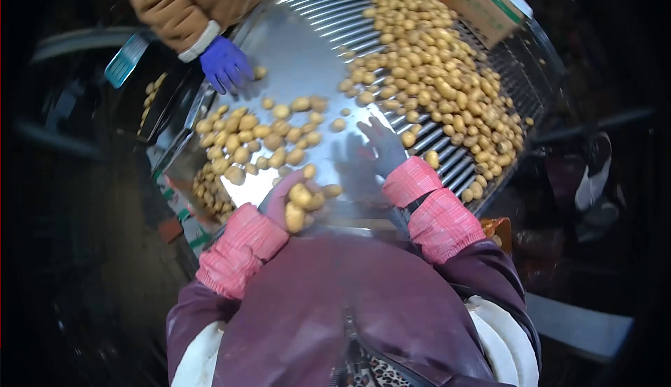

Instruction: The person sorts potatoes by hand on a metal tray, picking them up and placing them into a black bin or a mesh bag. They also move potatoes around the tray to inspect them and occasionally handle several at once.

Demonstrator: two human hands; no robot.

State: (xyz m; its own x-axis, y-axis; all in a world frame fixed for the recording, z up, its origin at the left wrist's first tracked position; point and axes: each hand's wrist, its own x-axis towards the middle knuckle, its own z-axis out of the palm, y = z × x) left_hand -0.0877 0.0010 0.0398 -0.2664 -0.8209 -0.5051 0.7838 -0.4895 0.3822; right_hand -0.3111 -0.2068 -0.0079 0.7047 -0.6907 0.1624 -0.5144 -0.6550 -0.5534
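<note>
My left hand [277, 202], in a pinkish-grey glove, is curled around several yellow potatoes [299, 195] at the near edge of the metal table [293, 34]. Some of its fingers are hidden by the potatoes. Further right, my right hand [381, 148], gloved in grey, reaches over the bare metal with its fingers apart and nothing in them. A few single potatoes [409, 139] lie beside it on the slatted part. Ahead of my left hand is a loose group of potatoes [277, 142], spreading toward the left edge.
A large heap of potatoes [447, 90] covers the slats on the right. Across the table, another person's purple-gloved hand [226, 66] rests near the left edge. A cardboard box [475, 3] stands at the far right, and a potato-filled box [210, 188] sits below the left edge.
</note>
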